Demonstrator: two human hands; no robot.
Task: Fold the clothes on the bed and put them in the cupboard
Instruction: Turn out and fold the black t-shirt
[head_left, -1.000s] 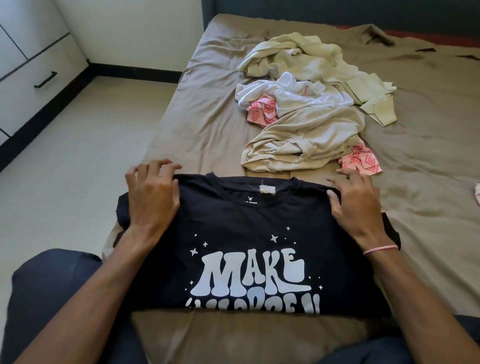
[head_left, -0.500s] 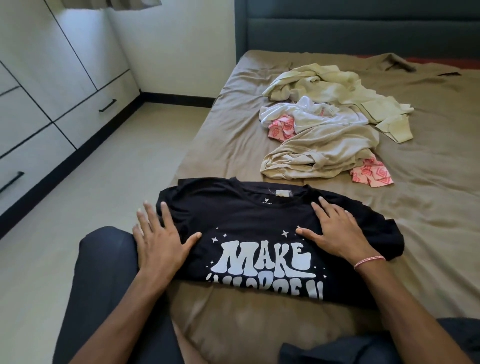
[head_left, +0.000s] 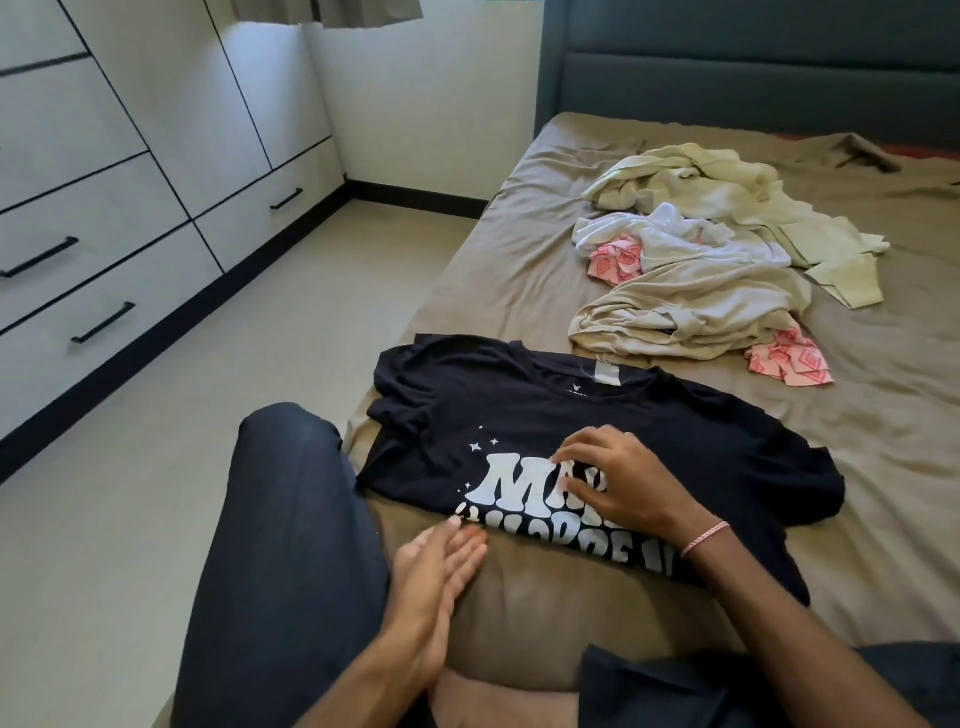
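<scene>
1. Bed (head_left: 519, 270): a loose pile (head_left: 691, 291) still waits further up.
2. Tee (head_left: 675, 431): part-folded at the near edge.
3. Right hand (head_left: 618, 483) has slid onto the print, pressing lightly and gripping nothing.
4. Left hand (head_left: 436, 566), flat, has dropped to the hem, so another fold or a lift is likely.

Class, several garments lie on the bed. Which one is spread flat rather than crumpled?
The black T-shirt with white lettering, under the right hand. The other garments, cream, white and pink, lie crumpled in a heap farther up the bed.
</scene>
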